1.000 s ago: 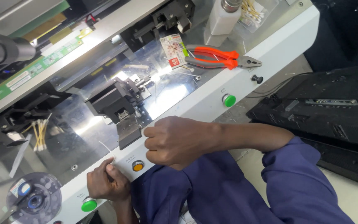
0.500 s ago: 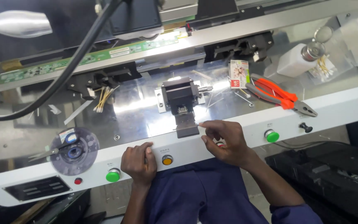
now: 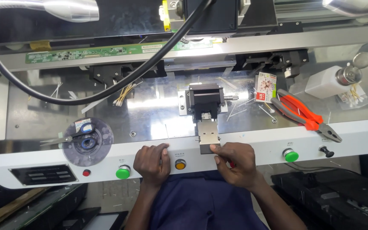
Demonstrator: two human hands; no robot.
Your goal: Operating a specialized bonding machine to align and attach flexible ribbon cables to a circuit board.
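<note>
My left hand rests curled on the white front panel of a bench machine, between a green button and a yellow button. My right hand lies on the same panel, its fingertips touching the near end of a small metal block. That block sticks out from a black fixture on the shiny steel plate. Whether the fingers pinch anything small is hidden.
Red-handled pliers and a small printed card lie right of the fixture. A white dispenser bottle stands far right. Scissors rest on a round disc at left. A green circuit board and thick black cable run behind.
The view has swung from tilted to square-on. My right hand came off the panel's left part and moved to the metal block; my left hand settled beside the yellow button.
</note>
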